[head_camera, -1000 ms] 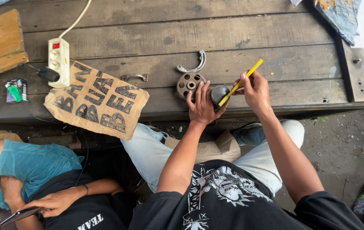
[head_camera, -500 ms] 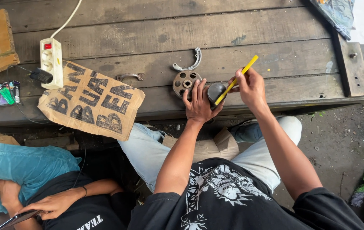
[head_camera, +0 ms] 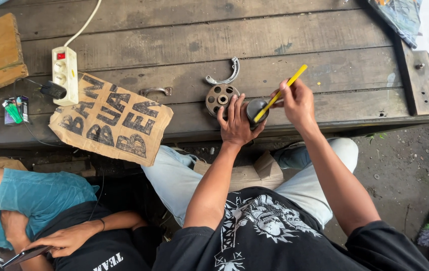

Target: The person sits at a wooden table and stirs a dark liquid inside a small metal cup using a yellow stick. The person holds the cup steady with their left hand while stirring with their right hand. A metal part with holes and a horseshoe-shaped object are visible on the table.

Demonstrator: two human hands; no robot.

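Since a second ago little has shifted — the left hand point(head_camera: 235, 123) stays wrapped around the small dark round cup point(head_camera: 256, 109) at the worktop point(head_camera: 294, 30) edge, and the right hand point(head_camera: 297, 103) keeps its pinch on the yellow stick point(head_camera: 280, 93), tip dipped in the cup. The metal disc with holes point(head_camera: 221, 97) lies just beyond the left fingers — the work looks mid-step, steady.

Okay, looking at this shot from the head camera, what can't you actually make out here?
- Small dark can: the left hand covers its side; contents too dark to tell.
- Yellow stick: lower tip is lost inside the can; the right hand covers its middle.
- Phone of the person beside: screen turned away.
- Blue cloth: cut by the top edge.
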